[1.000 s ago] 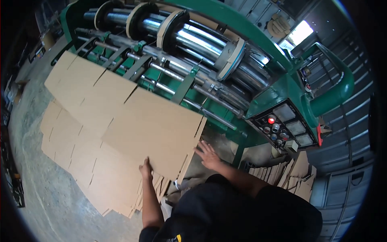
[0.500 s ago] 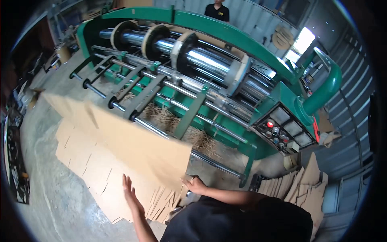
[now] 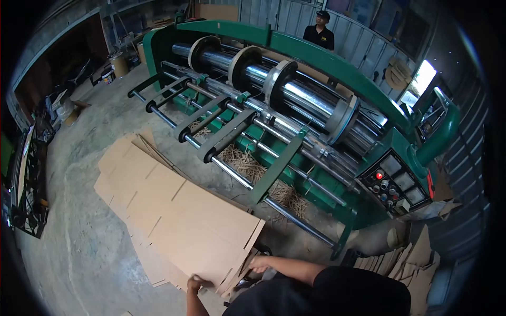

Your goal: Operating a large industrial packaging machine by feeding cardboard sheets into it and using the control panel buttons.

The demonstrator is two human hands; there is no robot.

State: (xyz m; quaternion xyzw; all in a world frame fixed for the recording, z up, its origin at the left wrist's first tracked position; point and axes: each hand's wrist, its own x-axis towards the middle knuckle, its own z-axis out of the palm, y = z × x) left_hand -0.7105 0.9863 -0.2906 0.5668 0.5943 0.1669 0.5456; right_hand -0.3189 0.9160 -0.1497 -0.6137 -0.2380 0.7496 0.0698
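Observation:
A large flat slotted cardboard sheet (image 3: 179, 216) lies on top of a spread stack of similar brown sheets on the concrete floor. My left hand (image 3: 194, 285) grips its near edge from below. My right hand (image 3: 259, 264) touches the sheet's near right corner by the cut flaps. Both forearms come in from the lower edge over my dark shirt. Just beyond the stack stands a big green machine (image 3: 316, 58) with steel rollers (image 3: 295, 97) and feed arms.
A control panel (image 3: 392, 184) with a red lamp sits on the machine's right end. Cardboard shreds (image 3: 253, 168) lie under the rollers. More cut cardboard (image 3: 411, 260) is piled at the right. A person in black (image 3: 319, 34) stands behind the machine. Clutter and buckets line the left.
The sheet was lifted off the machine's feed arms, swung down and now lies on the floor stack. Both hands dropped with it toward me; the view tilted up.

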